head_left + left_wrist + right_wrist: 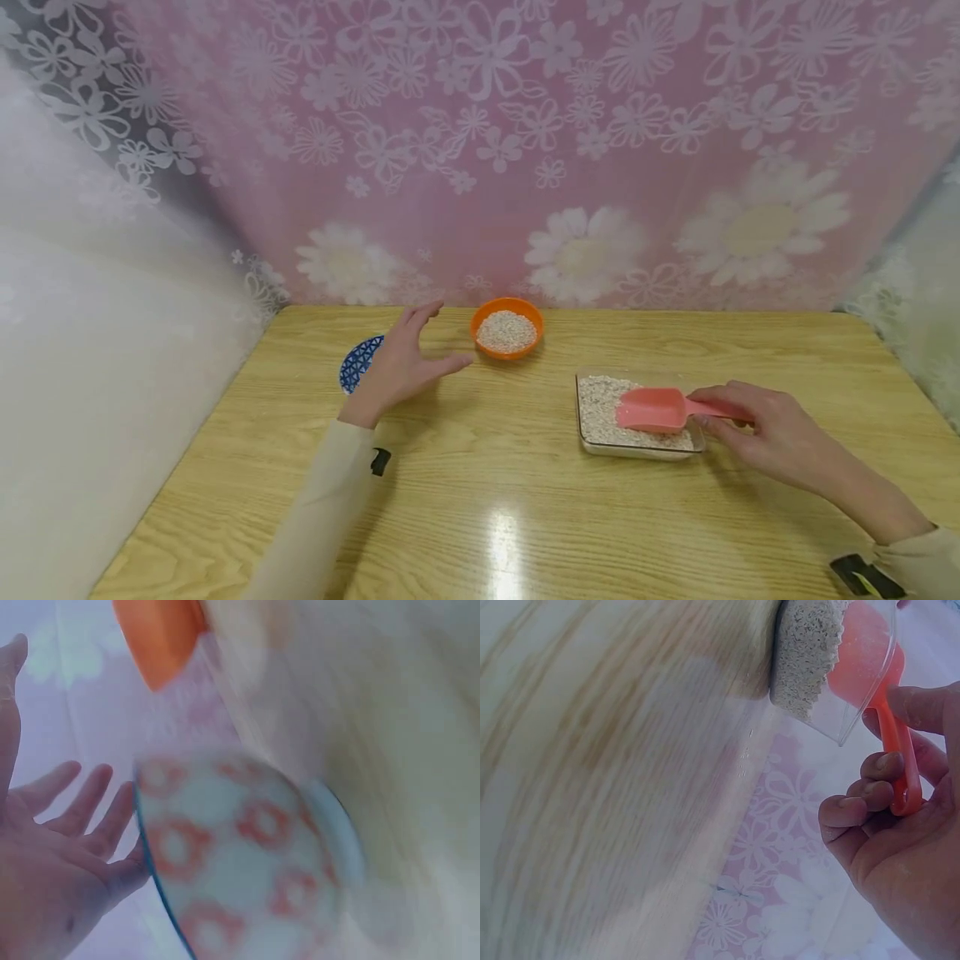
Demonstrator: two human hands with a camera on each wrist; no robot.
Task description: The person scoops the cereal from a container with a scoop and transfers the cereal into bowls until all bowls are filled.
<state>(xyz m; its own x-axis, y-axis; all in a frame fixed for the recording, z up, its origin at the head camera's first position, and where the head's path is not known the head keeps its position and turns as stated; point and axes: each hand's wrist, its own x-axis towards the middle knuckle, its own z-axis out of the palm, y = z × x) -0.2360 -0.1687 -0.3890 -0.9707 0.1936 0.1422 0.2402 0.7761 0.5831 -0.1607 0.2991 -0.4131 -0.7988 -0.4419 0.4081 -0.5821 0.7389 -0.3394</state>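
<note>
Okay, right hand (772, 435) pinches smooth pink scoop (652, 411) in pale flakes (598, 412), right of frame. Left hand (397, 365) spread beside round patterned bowl (356, 365).

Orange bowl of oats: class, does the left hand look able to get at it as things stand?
Yes, probably: the left hand looks open and empty, its thumb side faces the orange bowl, and nothing stands between them in the head view.

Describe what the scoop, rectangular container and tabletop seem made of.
Scoop: probably molded plastic, smooth, uniformly pink.
Rectangular container: clear, smooth glass or plastic; flakes show through its wall.
Tabletop: wood or wood-look laminate, glossy, with grain and a bright reflection.
</note>
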